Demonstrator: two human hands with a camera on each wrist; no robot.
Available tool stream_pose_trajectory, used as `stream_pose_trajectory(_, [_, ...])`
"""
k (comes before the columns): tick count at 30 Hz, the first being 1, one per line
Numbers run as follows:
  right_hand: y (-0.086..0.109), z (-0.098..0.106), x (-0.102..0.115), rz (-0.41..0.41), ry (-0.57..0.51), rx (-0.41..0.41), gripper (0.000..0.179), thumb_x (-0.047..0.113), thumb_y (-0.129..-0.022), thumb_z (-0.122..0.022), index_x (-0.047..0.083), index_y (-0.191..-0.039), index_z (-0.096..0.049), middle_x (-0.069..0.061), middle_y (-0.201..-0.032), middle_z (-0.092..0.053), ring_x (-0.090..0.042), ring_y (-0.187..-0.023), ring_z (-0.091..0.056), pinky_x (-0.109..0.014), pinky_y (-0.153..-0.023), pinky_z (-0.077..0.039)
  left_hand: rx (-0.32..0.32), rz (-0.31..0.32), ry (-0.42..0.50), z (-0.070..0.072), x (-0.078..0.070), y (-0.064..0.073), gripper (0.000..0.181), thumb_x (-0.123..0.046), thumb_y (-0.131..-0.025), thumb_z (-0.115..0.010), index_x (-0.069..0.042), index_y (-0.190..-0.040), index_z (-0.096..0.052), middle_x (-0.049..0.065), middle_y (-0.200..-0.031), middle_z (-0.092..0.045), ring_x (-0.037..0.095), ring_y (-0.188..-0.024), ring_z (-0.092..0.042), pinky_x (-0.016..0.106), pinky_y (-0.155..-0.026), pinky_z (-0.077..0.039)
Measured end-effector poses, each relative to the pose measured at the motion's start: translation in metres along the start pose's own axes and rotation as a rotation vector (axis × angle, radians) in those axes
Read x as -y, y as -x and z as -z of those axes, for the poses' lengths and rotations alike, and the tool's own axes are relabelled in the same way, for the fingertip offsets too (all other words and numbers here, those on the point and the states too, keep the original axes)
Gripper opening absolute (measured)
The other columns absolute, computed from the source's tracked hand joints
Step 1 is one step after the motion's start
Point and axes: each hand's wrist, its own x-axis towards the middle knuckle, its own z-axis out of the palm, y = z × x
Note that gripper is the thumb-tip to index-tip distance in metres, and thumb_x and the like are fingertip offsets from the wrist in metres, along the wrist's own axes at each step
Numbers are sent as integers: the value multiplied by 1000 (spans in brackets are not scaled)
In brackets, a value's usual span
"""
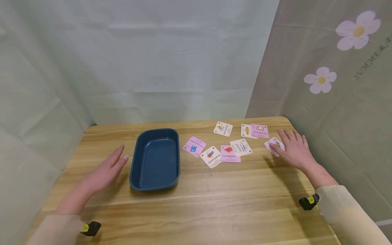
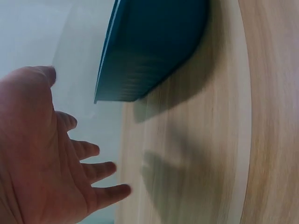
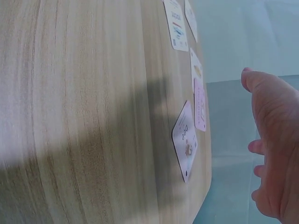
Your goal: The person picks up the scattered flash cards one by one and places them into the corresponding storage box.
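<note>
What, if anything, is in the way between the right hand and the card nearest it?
Nothing visible: the right hand hovers by the nearest card, and the right wrist view shows only air between them.

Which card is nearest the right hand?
The rightmost card in the head view, below and right of the storybook card. The right hand partly covers it there and no other card.

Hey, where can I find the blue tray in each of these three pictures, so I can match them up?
Head: the blue tray sits left of centre, to the right of the left hand.
Left wrist: top middle, cut off by the upper edge.
Right wrist: not in the picture.
Shared landmark: the wooden table, visible in all three.
</note>
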Motion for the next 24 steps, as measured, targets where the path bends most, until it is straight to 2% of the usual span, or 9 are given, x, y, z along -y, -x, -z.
stream_pose_trajectory(3, [-2,0,-3,-14,-13,22,88,65,-102,-43,6,-163,-20,-34,-160,-22,-59,-147,-6,-75,-111,1,36,15,100,-1,-4,-2,77,-51,-110,-31,-10,-164,5,28,-167,3,53,-150,0,74,-113,-9])
stream_pose_trajectory(6, [-3,0,-4,-21,-21,38,89,64,-102,-43,5,-163,-19,-35,-160,-22,-59,-147,-6,-76,-111,0,88,50,236,-2,-8,-4,79,-52,-110,-33,-11,-164,9,31,-166,3,55,-148,-11,69,-111,-27])
stream_pose_trajectory(9, [-4,0,-5,-22,-24,47,89,63,-102,-43,3,-163,-19,-35,-159,-23,-60,-146,-7,-76,-111,-3,137,89,382,-3,-11,-7,81,-50,-110,-37,-13,-163,13,35,-164,-1,57,-143,-26,62,-98,-48])
stream_pose_trajectory(10, [-5,-1,-5,-21,-25,49,89,63,-102,-43,3,-163,-19,-35,-159,-23,-60,-146,-8,-77,-110,-4,154,105,434,-3,-12,-7,81,-48,-110,-38,-15,-163,14,36,-163,-2,57,-141,-31,59,-92,-52])
stream_pose_trajectory(13, [-6,-1,-7,-19,-29,55,89,63,-102,-44,2,-162,-20,-35,-158,-26,-59,-145,-13,-77,-109,-7,181,130,543,-1,-12,-10,80,-42,-110,-42,-19,-164,14,36,-164,-7,55,-141,-34,56,-89,-55])
stream_pose_trajectory(17, [-7,-1,-8,-23,-52,57,88,60,-103,-46,0,-162,-20,-34,-158,-28,-59,-143,-18,-77,-108,-12,206,118,602,1,-10,-16,78,-34,-111,-44,-23,-164,13,34,-164,-11,54,-141,-35,54,-89,-56])
stream_pose_trajectory(24, [-8,2,-9,-46,-118,84,83,51,-103,-54,-2,-160,-25,-37,-156,-29,-63,-139,-20,-78,-101,-22,242,109,586,2,-11,-21,78,-29,-111,-45,-22,-164,12,36,-164,-8,55,-142,-32,50,-88,-57])
